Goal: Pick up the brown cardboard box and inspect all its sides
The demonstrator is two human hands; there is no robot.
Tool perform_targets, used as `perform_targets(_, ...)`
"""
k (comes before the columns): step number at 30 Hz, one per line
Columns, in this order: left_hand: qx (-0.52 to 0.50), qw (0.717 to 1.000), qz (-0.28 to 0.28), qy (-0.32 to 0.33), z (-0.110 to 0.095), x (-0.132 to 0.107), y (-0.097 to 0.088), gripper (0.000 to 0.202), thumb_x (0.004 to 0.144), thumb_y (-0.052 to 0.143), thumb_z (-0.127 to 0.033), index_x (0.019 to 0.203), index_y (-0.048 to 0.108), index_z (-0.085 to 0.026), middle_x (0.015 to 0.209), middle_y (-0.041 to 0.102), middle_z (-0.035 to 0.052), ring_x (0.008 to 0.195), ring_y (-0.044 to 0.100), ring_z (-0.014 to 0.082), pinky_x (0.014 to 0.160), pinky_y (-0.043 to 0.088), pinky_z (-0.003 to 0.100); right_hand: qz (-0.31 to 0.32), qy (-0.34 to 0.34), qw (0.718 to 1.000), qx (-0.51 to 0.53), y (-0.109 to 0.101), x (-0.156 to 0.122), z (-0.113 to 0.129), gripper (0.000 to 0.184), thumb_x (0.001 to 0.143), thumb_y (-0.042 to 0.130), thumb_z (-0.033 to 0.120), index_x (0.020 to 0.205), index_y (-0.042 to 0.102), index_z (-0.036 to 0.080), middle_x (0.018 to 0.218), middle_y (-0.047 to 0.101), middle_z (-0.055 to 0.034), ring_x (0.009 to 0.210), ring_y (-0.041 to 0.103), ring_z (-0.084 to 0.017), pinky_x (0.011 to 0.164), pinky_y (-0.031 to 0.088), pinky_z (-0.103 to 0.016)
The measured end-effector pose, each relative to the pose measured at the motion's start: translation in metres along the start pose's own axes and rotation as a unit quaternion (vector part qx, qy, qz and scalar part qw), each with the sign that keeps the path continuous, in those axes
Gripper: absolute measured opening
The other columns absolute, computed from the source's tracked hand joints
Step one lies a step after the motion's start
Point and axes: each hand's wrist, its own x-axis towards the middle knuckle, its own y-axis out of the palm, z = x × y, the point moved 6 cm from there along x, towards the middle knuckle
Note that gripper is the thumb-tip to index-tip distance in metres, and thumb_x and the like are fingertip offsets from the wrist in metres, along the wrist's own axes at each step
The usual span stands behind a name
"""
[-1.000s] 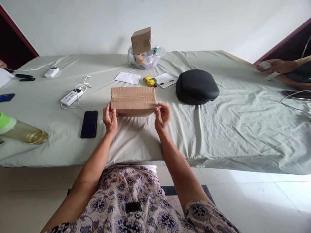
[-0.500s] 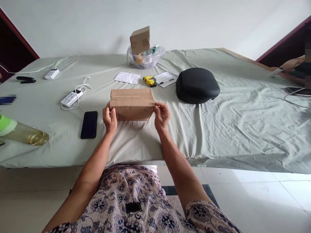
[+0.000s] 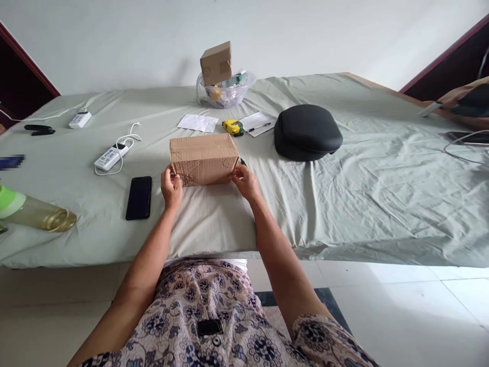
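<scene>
A brown cardboard box [image 3: 204,157] rests on the grey-green table cloth [image 3: 344,204] straight in front of me. My left hand [image 3: 171,187] grips its lower left corner, fingers curled round the edge. My right hand [image 3: 245,181] holds the box's lower right corner, thumb and fingers pressed on it. The box's near face shows crumpled tape.
A black phone [image 3: 139,197] lies left of the box, a white power strip [image 3: 109,156] beyond it, a tipped bottle [image 3: 34,211] at far left. Behind the box lie papers [image 3: 197,122], a yellow tape measure [image 3: 231,126], a black case [image 3: 307,133], a clear bowl [image 3: 225,92] holding a small box. Another person's arm [image 3: 458,97] is at far right.
The box has been tipped toward me and set down on the cloth. My right hand slid from the box's right end down to its lower right corner.
</scene>
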Motion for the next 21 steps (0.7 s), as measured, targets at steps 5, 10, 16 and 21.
perform_targets(5, 0.085, 0.994, 0.048, -0.047, 0.008, -0.003, 0.008, 0.029, 0.081, 0.062, -0.018, 0.11, 0.062, -0.02, 0.104, 0.067, 0.01, 0.093, 0.067, 0.0245, 0.091, 0.056, 0.039, 0.03, -0.007, 0.993, -0.11, 0.007, -0.005, -0.005, 0.014, 0.074, 0.068, 0.018, 0.085, 0.063, 0.025, 0.08, 0.071, -0.0019, 0.072, 0.061, -0.02, 0.072, 0.05, -0.035)
perform_targets(10, 0.173, 0.981, 0.079, -0.034, 0.007, -0.006, 0.011, 0.027, 0.081, 0.064, -0.019, 0.107, 0.061, -0.017, 0.107, 0.069, 0.0155, 0.112, 0.068, 0.0339, 0.102, 0.052, 0.049, 0.028, 0.005, 0.989, -0.148, 0.01, -0.008, -0.003, 0.016, 0.073, 0.069, 0.014, 0.082, 0.062, 0.025, 0.085, 0.073, -0.0054, 0.077, 0.064, -0.023, 0.073, 0.051, -0.037)
perform_targets(16, 0.103, 0.993, 0.018, -0.047, 0.02, -0.003, 0.009, 0.059, 0.075, 0.07, -0.018, 0.132, 0.055, -0.017, 0.129, 0.068, 0.0188, 0.126, 0.065, 0.0349, 0.109, 0.052, 0.05, 0.038, -0.054, 0.993, -0.101, 0.011, -0.011, 0.017, 0.015, 0.076, 0.061, 0.019, 0.09, 0.059, 0.024, 0.083, 0.07, -0.0022, 0.076, 0.063, -0.018, 0.077, 0.051, -0.033)
perform_targets(21, 0.055, 0.996, 0.019, -0.063, 0.028, 0.0, 0.006, 0.095, 0.075, 0.075, -0.022, 0.159, 0.03, -0.017, 0.152, 0.057, 0.0216, 0.138, 0.059, 0.0369, 0.113, 0.051, 0.051, 0.113, -0.077, 0.987, -0.089, 0.023, -0.019, 0.031, 0.013, 0.074, 0.066, 0.022, 0.083, 0.057, 0.023, 0.076, 0.069, 0.0007, 0.068, 0.059, -0.015, 0.068, 0.046, -0.028)
